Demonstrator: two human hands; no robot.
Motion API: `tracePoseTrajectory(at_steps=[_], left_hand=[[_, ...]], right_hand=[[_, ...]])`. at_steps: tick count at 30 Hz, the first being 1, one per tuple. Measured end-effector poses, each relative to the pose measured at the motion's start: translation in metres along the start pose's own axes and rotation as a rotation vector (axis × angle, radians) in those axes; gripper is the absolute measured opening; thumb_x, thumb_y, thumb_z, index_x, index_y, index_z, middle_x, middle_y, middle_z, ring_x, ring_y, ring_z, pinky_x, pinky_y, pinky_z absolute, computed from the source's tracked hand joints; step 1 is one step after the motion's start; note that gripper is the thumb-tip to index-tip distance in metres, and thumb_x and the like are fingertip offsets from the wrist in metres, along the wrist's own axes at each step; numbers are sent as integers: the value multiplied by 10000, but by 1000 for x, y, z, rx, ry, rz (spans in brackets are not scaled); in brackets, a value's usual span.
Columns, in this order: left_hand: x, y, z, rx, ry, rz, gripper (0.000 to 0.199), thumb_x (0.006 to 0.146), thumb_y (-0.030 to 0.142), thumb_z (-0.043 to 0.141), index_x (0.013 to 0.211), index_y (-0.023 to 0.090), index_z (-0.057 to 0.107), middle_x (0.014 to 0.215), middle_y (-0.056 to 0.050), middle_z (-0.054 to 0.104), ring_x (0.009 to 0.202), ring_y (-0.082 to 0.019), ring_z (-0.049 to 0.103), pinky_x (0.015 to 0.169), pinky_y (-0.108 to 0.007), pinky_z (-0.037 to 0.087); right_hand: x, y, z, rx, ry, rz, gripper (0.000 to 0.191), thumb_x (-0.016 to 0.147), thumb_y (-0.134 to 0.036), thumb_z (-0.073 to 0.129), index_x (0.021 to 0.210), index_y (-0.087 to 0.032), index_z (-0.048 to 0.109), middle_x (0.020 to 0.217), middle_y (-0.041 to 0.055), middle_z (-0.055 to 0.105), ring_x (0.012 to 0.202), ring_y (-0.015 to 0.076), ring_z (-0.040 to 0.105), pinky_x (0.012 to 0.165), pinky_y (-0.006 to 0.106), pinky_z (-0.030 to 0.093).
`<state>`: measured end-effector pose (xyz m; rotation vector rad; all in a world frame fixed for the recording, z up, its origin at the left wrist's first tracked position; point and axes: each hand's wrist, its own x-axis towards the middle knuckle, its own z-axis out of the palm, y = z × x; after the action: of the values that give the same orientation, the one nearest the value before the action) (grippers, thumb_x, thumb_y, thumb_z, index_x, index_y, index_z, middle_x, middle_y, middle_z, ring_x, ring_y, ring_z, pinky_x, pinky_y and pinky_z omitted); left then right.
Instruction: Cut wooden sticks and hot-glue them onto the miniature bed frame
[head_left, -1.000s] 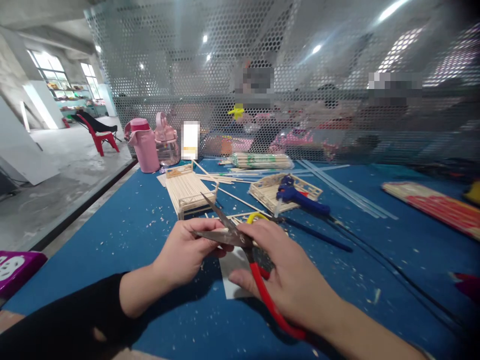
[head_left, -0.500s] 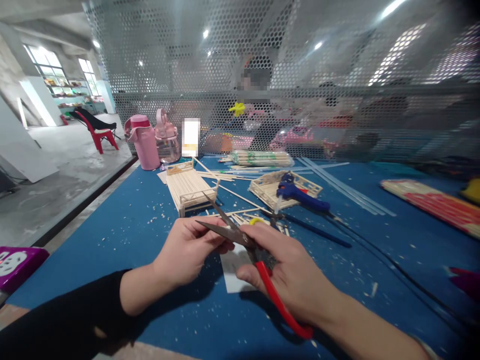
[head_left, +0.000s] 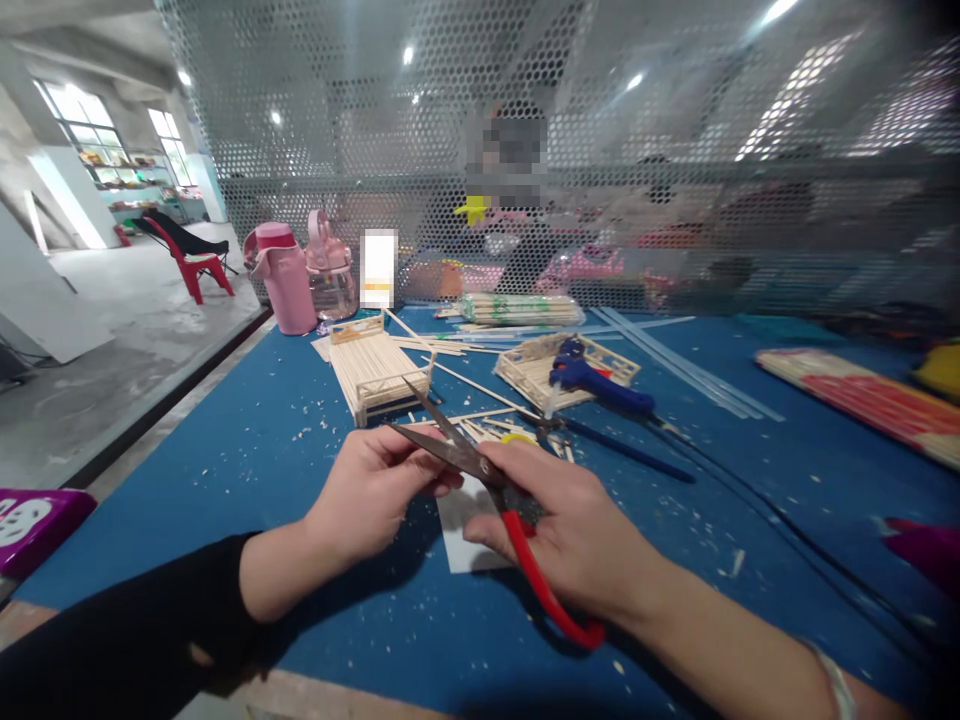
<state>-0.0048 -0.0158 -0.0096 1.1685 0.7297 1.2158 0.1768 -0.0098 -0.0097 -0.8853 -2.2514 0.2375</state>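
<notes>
My right hand point(head_left: 577, 525) is closed around red-handled scissors point(head_left: 544, 590), whose blades are parted and point up to the left. My left hand point(head_left: 375, 490) has its fingers pinched together beside the lower blade; whatever they hold is hidden or too small to name. Beneath the hands lies a white paper point(head_left: 455, 535). Just beyond them are cut wooden sticks point(head_left: 480, 430) and a small bed-like piece made of sticks point(head_left: 382, 365). A blue glue gun point(head_left: 604, 385) rests over a stick-built tray point(head_left: 525, 370) at the right.
A pink flask point(head_left: 289, 285) and a clear bottle point(head_left: 332, 285) stand at the back left. Bagged sticks point(head_left: 521, 309) lie near the mesh screen point(head_left: 337, 130). Pale glue sticks point(head_left: 675, 360), a black cable point(head_left: 780, 530) and a red-and-cream pack point(head_left: 855, 400) are on the right.
The view has shifted slightly. The red scissor handle sits a little higher and further left; both hands keep nearly the same pose, with the blades still parted.
</notes>
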Motion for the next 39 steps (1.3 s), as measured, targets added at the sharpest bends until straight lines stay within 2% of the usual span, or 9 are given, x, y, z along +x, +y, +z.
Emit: tracePoseTrajectory(at_steps=[5,9,12,16,23,32,39], left_hand=[[0,-2,-2,-17,27,-26,263,691,383,742,738,127,705,634,-18,629,589,-92,551,582,-215,454],[2,-1,-3,-22,45,-31,293,681,407,744,697,124,671,652,-25,649,593,-95,579,589,-216,476],[3,0,-2,-16,67,-39,314,658,423,752,708,130,651,626,-15,640,569,-97,581,566,-214,478],[2,4,1,75,61,-16,239,678,347,733,657,133,630,605,-10,611,556,-103,566,551,-221,472],[0,6,2,136,59,24,168,704,277,696,633,137,636,626,-19,618,575,-112,566,570,-230,479],[-1,4,3,122,17,83,276,734,395,695,670,128,672,608,-17,602,573,-105,556,580,-221,475],[-5,4,2,177,-3,96,290,782,397,650,668,130,664,610,-16,591,579,-100,531,573,-210,447]], right_hand=[[1,1,-2,31,-37,10,380,837,-547,508,871,-182,606,726,40,630,627,141,555,590,246,457],[5,1,-3,78,-23,44,456,814,-612,491,967,-194,592,776,34,618,673,148,561,617,257,456],[6,1,-4,23,-25,56,527,758,-633,551,1036,-185,576,842,57,602,720,176,558,625,291,456],[6,0,-4,-63,-42,32,577,693,-635,622,1031,-169,582,813,65,567,729,202,541,622,328,453],[6,-2,-1,17,-27,18,589,716,-674,566,1026,-173,567,817,58,554,721,184,526,625,321,452],[5,-5,1,91,-49,43,621,731,-710,502,1045,-177,552,833,61,555,721,177,515,622,318,446],[1,-8,3,87,-36,76,575,773,-711,430,939,-182,581,787,59,582,685,172,515,597,304,434]])
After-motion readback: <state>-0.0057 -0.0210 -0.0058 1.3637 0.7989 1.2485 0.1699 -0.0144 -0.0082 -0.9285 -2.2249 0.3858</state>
